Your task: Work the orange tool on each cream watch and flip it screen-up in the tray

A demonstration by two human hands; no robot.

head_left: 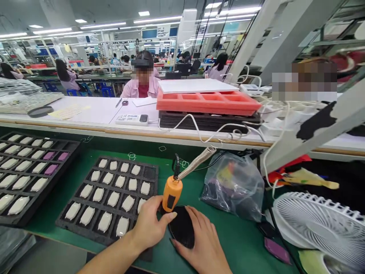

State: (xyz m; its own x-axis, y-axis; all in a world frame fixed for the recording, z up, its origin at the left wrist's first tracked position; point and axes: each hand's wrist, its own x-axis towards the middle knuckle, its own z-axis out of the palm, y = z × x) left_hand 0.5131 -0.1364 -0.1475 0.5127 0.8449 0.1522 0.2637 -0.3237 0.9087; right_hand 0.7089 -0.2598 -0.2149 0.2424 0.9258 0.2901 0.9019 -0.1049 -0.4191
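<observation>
Right grip (203, 245) is wrapped around the side of a black ribbed oval piece (181, 227), fingers curled over it, so that side is definitely holding on. Your left grip (148, 224) is up at the piece's far-left edge with its fingertips (172, 215) on it, but honestly I can't tell if that side is clenched or just resting there. The piece is right over the green tabletop (242, 243), though I can't tell if it's sitting on it or lifted. It looks light and fairly stiff to me, probably plastic, but those ribs might be a bit slick, so I'd take it by the outer rim. Watch the orange-handled soldering iron (172, 193) just past your left fingers, since it's the closest thing in the way, and its coiled spring guard (196, 163) angles off to the right. On your left there's a black tray (128, 160) of white oval pieces (122, 226), and a second tray (75, 145) sits beyond it. To the right, you've got a clear plastic bag (234, 190) and a white desk fan (316, 224).
</observation>
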